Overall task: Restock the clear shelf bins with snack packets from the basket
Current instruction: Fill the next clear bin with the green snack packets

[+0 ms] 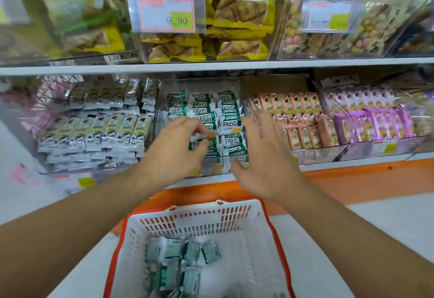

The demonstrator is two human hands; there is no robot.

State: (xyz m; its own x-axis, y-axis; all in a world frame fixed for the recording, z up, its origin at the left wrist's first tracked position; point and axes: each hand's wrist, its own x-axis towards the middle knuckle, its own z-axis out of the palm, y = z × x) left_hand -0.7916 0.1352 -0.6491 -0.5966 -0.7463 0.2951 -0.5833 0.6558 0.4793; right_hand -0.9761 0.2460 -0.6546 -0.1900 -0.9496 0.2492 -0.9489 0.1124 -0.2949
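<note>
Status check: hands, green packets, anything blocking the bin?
Left hand pinching a green packet over the middle clear bin. Right hand open beside it. Basket still holds packets. No obstruction.

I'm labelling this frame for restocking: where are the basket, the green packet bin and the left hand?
basket (277, 234): head view, red right rim.
green packet bin (164, 86): head view, clear back wall.
left hand (175, 147): head view, back of hand.

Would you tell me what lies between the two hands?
In the head view, green packets in the clear bin show between the left hand and right hand.
</note>
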